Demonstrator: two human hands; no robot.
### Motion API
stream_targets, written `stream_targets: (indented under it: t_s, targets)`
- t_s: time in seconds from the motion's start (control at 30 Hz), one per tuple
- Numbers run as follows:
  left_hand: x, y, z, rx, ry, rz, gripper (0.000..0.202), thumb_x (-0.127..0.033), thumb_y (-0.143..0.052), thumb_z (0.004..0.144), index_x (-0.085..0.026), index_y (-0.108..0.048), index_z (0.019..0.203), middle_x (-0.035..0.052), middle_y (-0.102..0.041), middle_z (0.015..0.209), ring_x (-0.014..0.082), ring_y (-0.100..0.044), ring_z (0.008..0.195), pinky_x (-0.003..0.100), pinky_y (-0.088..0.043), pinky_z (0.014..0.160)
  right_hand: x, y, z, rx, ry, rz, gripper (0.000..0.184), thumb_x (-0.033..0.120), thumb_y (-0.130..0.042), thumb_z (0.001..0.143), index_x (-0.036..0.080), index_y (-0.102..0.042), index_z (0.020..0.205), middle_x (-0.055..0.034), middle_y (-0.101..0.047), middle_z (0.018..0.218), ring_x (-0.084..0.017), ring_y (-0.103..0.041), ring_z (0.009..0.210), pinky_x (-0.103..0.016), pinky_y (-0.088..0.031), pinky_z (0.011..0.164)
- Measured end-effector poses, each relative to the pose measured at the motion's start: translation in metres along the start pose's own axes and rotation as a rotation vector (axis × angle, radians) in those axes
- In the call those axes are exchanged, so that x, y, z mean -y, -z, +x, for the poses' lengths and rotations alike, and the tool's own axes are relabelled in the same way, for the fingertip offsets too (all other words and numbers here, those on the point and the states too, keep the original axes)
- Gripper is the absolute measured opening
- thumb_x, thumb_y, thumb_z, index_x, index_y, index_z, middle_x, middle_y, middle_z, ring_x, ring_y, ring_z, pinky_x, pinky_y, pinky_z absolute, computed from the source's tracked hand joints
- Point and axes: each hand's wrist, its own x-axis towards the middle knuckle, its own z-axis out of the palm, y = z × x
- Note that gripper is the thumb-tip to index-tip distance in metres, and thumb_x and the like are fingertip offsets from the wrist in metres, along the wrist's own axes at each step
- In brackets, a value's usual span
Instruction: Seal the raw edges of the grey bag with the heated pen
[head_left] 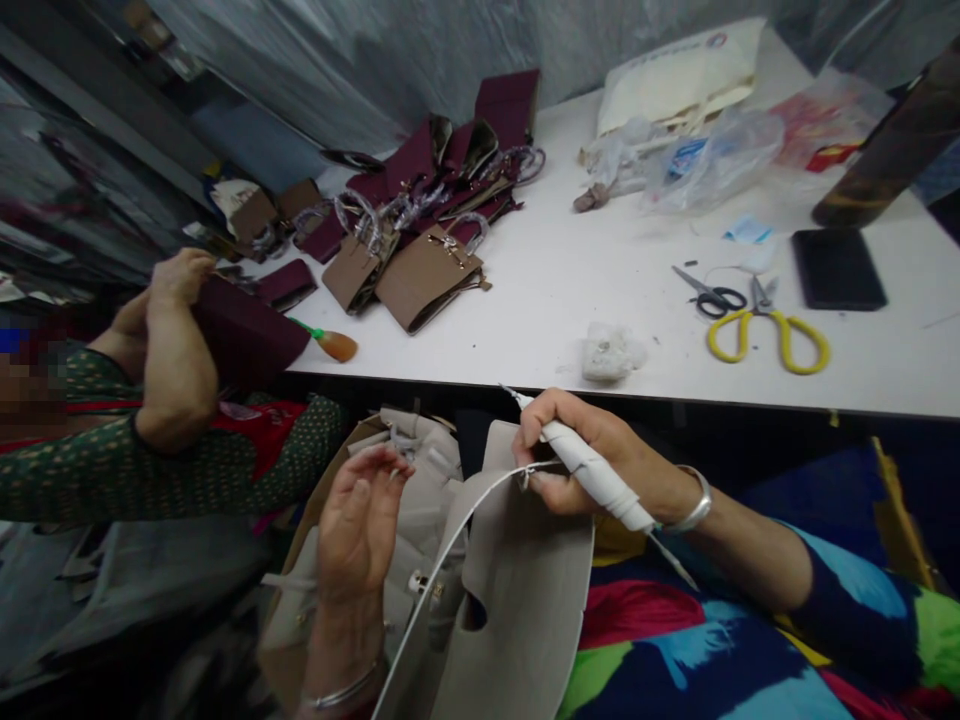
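Note:
My right hand is closed round a thin pointed tool with a white wrapped handle; its tip points up and left. The thumb and a finger of that hand also pinch the top edge of a beige handbag, which rests against my lap. From the pinch a thin pale strip curves down to the bottom of the view; whether it is part of the bag I cannot tell. My left hand is raised left of the bag, fingers apart and slightly bent, with nothing in it.
A box of beige bags stands left. On the white table lie brown and maroon handbags, yellow-handled scissors, small black scissors, a phone, a white lump and a bottle. A co-worker handles a maroon piece.

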Motion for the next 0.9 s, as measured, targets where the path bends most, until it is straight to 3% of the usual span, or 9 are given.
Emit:
stream_targets:
  t_s: [0.07, 0.13, 0.23, 0.3, 0.37, 0.53, 0.7, 0.9]
  targets:
    - [-0.008, -0.010, 0.008, 0.109, 0.008, -0.040, 0.043, -0.051, -0.081, 0.084, -0.020, -0.074, 0.112, 0.0068, -0.072, 0.106, 0.0238, -0.067, 0.099, 0.037, -0.057, 0.096, -0.003, -0.004, 0.002, -0.012, 0.008, 0.007, 0.030, 0.006, -0.068, 0.077, 0.022, -0.055, 0.099, 0.0025, -0.061, 0.086, -0.010, -0.055, 0.070, -0.021, -0.046, 0.063]
    - [-0.018, -0.027, 0.016, 0.303, 0.089, -0.003, 0.051, -0.055, -0.083, 0.081, -0.019, -0.073, 0.115, 0.0104, -0.071, 0.111, 0.0285, -0.068, 0.106, 0.042, -0.055, 0.099, -0.006, -0.008, 0.005, -0.033, 0.018, -0.001, 0.030, 0.008, -0.069, 0.078, 0.022, -0.055, 0.099, 0.0025, -0.062, 0.087, -0.010, -0.055, 0.071, -0.022, -0.047, 0.064]
    - [-0.026, -0.056, 0.024, 0.555, 0.210, 0.051, 0.056, -0.058, -0.085, 0.078, -0.021, -0.071, 0.118, 0.0104, -0.069, 0.117, 0.0304, -0.066, 0.113, 0.039, -0.053, 0.100, -0.010, -0.009, 0.007, -0.053, 0.014, -0.009, 0.027, 0.011, -0.070, 0.080, 0.022, -0.054, 0.099, 0.0023, -0.063, 0.087, -0.010, -0.056, 0.070, -0.022, -0.048, 0.064]
    - [-0.025, -0.068, 0.026, 0.632, 0.256, 0.074, 0.050, -0.052, -0.085, 0.081, -0.023, -0.069, 0.118, 0.0081, -0.069, 0.115, 0.0283, -0.066, 0.113, 0.036, -0.053, 0.098, -0.012, -0.008, 0.007, -0.078, -0.013, -0.022, 0.026, 0.012, -0.070, 0.080, 0.022, -0.054, 0.099, 0.0019, -0.065, 0.087, -0.010, -0.058, 0.069, -0.022, -0.048, 0.063]
    - [-0.020, -0.076, 0.023, 0.614, 0.253, 0.120, 0.041, -0.041, -0.084, 0.083, -0.024, -0.068, 0.117, 0.0060, -0.070, 0.115, 0.0268, -0.066, 0.115, 0.034, -0.052, 0.100, -0.014, -0.007, 0.006, -0.117, -0.046, -0.041, 0.026, 0.013, -0.070, 0.081, 0.022, -0.054, 0.099, 0.0014, -0.066, 0.088, -0.011, -0.059, 0.070, -0.022, -0.049, 0.063]
    - [-0.006, -0.084, 0.009, 0.376, 0.174, 0.328, 0.030, -0.024, -0.077, 0.086, -0.024, -0.072, 0.115, 0.0043, -0.075, 0.114, 0.0248, -0.069, 0.112, 0.033, -0.053, 0.098, -0.022, -0.007, 0.006, -0.169, -0.084, -0.087, 0.024, 0.016, -0.074, 0.084, 0.022, -0.055, 0.098, 0.0004, -0.069, 0.090, -0.013, -0.063, 0.075, -0.024, -0.052, 0.068]
    - [0.002, -0.087, 0.006, 0.204, 0.157, 0.491, 0.026, -0.024, -0.078, 0.083, -0.023, -0.082, 0.109, 0.0041, -0.082, 0.105, 0.0254, -0.074, 0.099, 0.035, -0.057, 0.092, -0.032, -0.011, 0.006, -0.207, -0.119, -0.108, 0.025, 0.027, -0.078, 0.087, 0.021, -0.056, 0.097, -0.0012, -0.071, 0.092, -0.014, -0.065, 0.075, -0.027, -0.053, 0.070]
    - [0.013, -0.088, 0.005, 0.089, 0.200, 0.432, 0.015, -0.032, -0.079, 0.080, -0.020, -0.085, 0.087, 0.0054, -0.083, 0.083, 0.0241, -0.075, 0.080, 0.032, -0.059, 0.075, -0.033, -0.016, 0.006, -0.255, -0.070, -0.097, 0.025, 0.033, -0.076, 0.091, 0.021, -0.057, 0.102, -0.0018, -0.070, 0.093, -0.014, -0.065, 0.075, -0.026, -0.055, 0.070]
